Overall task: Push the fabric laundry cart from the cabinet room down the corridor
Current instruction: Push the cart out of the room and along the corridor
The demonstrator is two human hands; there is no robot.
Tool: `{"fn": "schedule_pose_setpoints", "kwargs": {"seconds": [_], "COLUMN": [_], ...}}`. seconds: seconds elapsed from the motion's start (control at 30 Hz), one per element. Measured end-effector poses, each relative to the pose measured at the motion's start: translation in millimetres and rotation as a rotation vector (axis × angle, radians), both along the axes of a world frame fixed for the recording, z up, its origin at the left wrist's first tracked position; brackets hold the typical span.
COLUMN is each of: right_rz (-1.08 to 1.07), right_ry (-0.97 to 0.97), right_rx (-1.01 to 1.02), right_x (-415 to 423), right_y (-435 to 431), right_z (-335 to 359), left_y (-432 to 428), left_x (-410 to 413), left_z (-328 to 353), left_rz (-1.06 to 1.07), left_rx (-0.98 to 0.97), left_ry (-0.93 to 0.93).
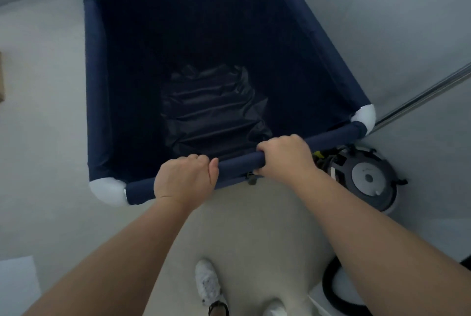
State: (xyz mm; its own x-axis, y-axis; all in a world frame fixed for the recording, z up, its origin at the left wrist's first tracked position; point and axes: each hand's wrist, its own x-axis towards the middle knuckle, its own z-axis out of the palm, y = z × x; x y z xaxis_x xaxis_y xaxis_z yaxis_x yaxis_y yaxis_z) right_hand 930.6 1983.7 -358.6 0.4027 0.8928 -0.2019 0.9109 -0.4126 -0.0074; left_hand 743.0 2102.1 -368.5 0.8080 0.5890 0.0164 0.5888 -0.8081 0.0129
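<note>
A navy fabric laundry cart (98, 91) with white corner joints fills the middle of the head view, open at the top. A crumpled dark bag lies at its bottom. My left hand (184, 179) grips the cart's near padded rail left of centre. My right hand (286, 157) grips the same rail about a hand's width to the right. Both forearms reach forward from the lower edge of the view.
A round grey vacuum cleaner (367, 178) stands on the pale floor just right of the cart's near corner, its black hose (331, 287) lower right. A wall with a metal rail (423, 96) runs along the right. My white shoes (207, 282) are below.
</note>
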Motion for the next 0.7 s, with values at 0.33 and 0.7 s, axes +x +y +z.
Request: {"fn": "schedule_pose_setpoints", "kwargs": {"seconds": [0.33, 0.7], "right_rz": [0.090, 0.068], "right_ry": [-0.049, -0.017], "right_rx": [0.102, 0.019], "right_x": [69, 120], "right_y": [55, 81], "right_z": [-12, -12], "left_y": [37, 64], "left_x": [76, 128], "left_z": [-5, -8], "left_rz": [0.051, 0.037], "left_rx": [0.031, 0.096], "left_ry": [-0.010, -0.030]}}
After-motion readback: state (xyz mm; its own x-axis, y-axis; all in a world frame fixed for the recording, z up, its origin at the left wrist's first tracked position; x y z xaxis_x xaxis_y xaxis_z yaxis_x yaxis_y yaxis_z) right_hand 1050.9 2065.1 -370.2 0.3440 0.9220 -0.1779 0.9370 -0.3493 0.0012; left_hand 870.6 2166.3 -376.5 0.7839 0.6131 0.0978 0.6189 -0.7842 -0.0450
